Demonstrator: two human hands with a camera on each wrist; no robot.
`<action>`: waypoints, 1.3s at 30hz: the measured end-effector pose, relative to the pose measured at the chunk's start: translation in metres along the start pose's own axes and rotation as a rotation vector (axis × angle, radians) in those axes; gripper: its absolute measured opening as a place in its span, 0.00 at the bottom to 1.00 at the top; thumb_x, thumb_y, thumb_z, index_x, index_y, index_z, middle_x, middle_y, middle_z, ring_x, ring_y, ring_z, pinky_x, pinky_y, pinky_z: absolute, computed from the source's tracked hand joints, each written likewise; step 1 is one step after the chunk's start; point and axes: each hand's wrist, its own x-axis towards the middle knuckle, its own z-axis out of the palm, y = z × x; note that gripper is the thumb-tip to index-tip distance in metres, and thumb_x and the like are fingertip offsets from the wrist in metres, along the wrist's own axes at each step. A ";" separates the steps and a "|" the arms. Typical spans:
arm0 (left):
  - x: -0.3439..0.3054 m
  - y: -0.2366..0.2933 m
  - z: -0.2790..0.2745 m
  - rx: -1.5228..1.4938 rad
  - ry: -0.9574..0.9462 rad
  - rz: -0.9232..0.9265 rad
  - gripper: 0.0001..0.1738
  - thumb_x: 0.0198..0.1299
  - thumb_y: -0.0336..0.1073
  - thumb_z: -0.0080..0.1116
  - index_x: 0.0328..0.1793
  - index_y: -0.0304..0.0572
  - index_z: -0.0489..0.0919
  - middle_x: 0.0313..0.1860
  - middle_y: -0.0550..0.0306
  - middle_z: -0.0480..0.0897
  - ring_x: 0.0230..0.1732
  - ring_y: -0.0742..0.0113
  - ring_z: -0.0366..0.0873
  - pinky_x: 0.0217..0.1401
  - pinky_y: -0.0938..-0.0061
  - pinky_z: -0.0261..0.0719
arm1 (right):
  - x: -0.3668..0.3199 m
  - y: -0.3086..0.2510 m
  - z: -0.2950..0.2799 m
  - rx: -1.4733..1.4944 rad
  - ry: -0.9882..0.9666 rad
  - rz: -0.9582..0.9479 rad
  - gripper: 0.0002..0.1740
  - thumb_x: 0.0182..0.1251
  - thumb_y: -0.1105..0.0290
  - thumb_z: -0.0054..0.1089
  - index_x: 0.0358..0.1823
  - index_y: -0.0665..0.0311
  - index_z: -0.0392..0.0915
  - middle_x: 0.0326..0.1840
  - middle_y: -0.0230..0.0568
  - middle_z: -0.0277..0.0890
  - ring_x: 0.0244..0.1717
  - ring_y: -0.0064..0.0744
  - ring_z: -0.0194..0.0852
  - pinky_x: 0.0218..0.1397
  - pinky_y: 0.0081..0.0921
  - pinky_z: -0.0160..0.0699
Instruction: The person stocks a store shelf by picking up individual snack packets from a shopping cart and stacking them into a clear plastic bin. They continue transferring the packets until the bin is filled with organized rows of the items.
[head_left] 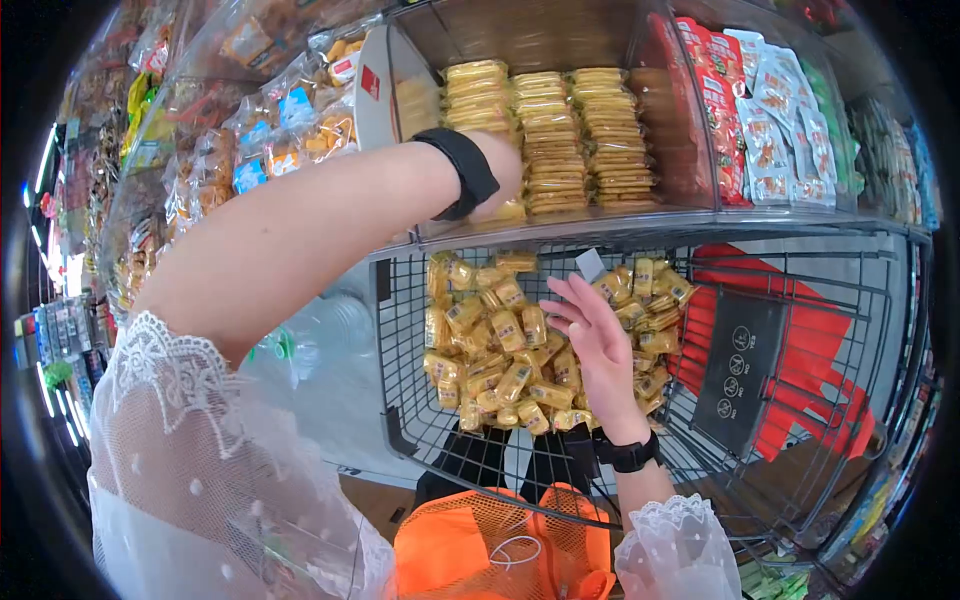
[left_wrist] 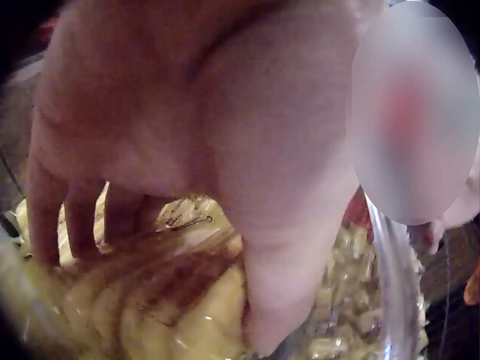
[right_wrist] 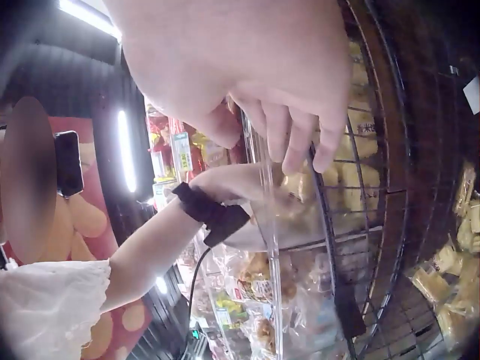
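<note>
Inside the clear shelf bin, yellow wrapped snack packets stand in stacked columns. My left hand reaches over the leftmost column, fingers bent down on one side and thumb on the other, gripping packets. From the head view, only the back of that hand by the wrist strap shows; its fingers are hidden. Above the shopping cart, my right hand hangs with loosely extended fingers and nothing in it. A heap of the same yellow packets lies in the cart beneath it.
The bin's clear front edge runs along the cart's far rim. Red and white snack pouches fill the bin to the right; bagged breads sit left. A red bag and a dark panel occupy the cart's right end.
</note>
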 end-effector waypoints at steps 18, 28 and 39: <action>0.010 0.016 0.010 -0.036 -0.287 -0.162 0.43 0.47 0.35 0.51 0.63 0.10 0.48 0.36 0.32 0.80 0.40 0.47 0.80 0.40 0.62 0.77 | -0.007 -0.048 -0.054 0.035 0.170 -0.172 0.24 0.69 0.70 0.43 0.65 0.67 0.59 0.61 0.45 0.66 0.56 0.33 0.68 0.60 0.30 0.64; 0.048 -0.002 -0.008 -0.321 -0.866 -0.243 0.18 0.64 0.37 0.43 0.48 0.28 0.76 0.45 0.43 0.81 0.47 0.57 0.80 0.50 0.66 0.80 | -0.012 -0.053 -0.057 0.050 0.159 -0.158 0.23 0.68 0.71 0.44 0.64 0.68 0.60 0.61 0.45 0.66 0.56 0.33 0.68 0.60 0.30 0.64; 0.036 0.003 -0.005 -0.333 -0.502 -0.030 0.15 0.59 0.32 0.43 0.34 0.28 0.79 0.31 0.47 0.82 0.32 0.62 0.82 0.36 0.70 0.81 | -0.012 -0.051 -0.049 0.034 0.111 -0.148 0.21 0.69 0.71 0.43 0.62 0.70 0.62 0.59 0.44 0.67 0.56 0.32 0.68 0.61 0.30 0.64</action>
